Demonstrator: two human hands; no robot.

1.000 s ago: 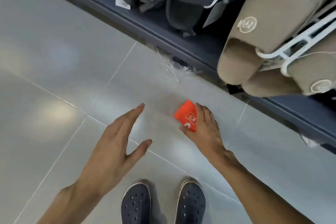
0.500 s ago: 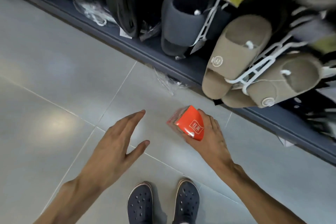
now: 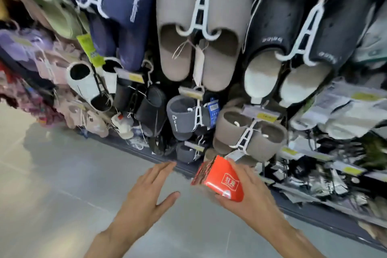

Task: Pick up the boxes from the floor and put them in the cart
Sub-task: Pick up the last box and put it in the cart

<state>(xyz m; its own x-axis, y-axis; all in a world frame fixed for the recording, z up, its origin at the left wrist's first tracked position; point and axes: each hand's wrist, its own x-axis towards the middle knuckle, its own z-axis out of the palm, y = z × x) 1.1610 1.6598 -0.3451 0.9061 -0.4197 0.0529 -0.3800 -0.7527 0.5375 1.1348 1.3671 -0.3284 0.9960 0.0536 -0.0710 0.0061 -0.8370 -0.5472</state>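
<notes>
A small red box (image 3: 222, 180) with a white label and a patterned end is gripped in my right hand (image 3: 249, 192), held in the air above the grey floor in front of the slipper display. My left hand (image 3: 146, 197) hovers just left of the box, palm down, fingers spread, holding nothing. No cart is in view.
A wall rack of hanging slippers (image 3: 201, 33) on white hangers fills the upper view, with packaged goods (image 3: 343, 111) at right. A dark shelf base (image 3: 314, 216) runs along the floor under the rack. Grey tiled floor (image 3: 52, 184) spreads to the left.
My right hand has lifted the red box off the floor and raised it. The view has tilted up from the floor and my shoes to the slipper rack. My left hand stayed open beside it.
</notes>
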